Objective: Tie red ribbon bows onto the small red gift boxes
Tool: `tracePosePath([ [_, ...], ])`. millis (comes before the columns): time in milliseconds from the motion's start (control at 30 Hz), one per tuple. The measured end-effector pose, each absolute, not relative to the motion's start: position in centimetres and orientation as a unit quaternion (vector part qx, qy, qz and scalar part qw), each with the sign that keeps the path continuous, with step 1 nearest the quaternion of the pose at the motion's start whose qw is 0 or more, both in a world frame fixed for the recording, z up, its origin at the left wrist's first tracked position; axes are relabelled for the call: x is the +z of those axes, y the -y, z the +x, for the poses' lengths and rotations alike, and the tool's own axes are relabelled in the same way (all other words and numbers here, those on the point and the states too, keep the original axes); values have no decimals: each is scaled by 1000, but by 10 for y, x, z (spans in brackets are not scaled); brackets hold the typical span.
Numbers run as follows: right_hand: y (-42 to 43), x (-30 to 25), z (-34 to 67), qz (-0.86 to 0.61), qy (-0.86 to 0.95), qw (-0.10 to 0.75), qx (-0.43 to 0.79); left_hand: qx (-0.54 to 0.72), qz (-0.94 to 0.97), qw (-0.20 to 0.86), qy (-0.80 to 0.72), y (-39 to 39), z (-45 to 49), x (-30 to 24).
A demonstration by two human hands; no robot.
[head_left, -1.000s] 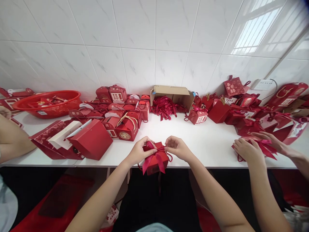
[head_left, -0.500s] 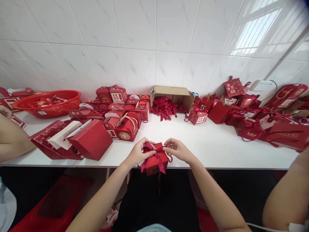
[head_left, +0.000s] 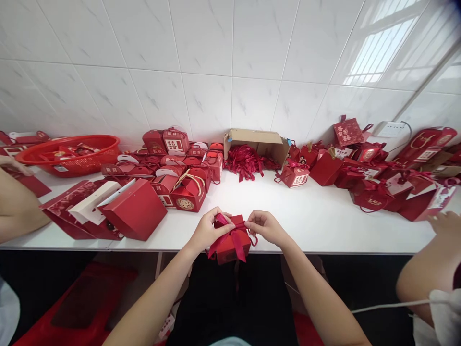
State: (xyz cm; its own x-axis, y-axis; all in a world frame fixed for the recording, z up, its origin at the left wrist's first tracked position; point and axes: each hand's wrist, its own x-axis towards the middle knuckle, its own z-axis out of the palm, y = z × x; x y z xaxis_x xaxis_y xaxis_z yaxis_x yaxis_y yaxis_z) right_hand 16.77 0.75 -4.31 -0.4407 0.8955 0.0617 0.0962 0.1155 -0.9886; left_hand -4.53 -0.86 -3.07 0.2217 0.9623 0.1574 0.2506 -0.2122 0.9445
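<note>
At the table's front edge sits a small red gift box (head_left: 226, 252) with a satin ribbon (head_left: 236, 241) tied in a bow on its top. My left hand (head_left: 212, 229) pinches the bow's left loop between thumb and fingers. From the other side, my right hand (head_left: 265, 227) has thumb and forefinger closed on the ribbon's right part. Two ribbon tails hang over the front of the box. A dark red cord loop sticks out by its right side. The fingers partly cover the top of the box.
Red candy boxes (head_left: 188, 193) and larger red bags (head_left: 139, 211) stand to the left, near a red plastic basket (head_left: 68, 166). A cardboard box (head_left: 257, 137) of ribbons (head_left: 245, 161) is at the back. Finished-looking boxes (head_left: 369, 193) crowd the right. Other people's arms (head_left: 428, 269) show at both sides.
My right hand's fingers have closed from a looser pose onto the ribbon's right part. At the far right, a co-worker's hand has come into view and a large red bag there has shifted.
</note>
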Motion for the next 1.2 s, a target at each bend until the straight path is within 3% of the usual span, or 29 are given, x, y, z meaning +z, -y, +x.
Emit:
tracePosePath([
  [667,-2,-47,173,-368,724,314,492,415,670,456,-414,9,-46,-33],
  [1200,-14,-48,176,-334,740,343,472,411,671,441,-431,9,-43,-35],
])
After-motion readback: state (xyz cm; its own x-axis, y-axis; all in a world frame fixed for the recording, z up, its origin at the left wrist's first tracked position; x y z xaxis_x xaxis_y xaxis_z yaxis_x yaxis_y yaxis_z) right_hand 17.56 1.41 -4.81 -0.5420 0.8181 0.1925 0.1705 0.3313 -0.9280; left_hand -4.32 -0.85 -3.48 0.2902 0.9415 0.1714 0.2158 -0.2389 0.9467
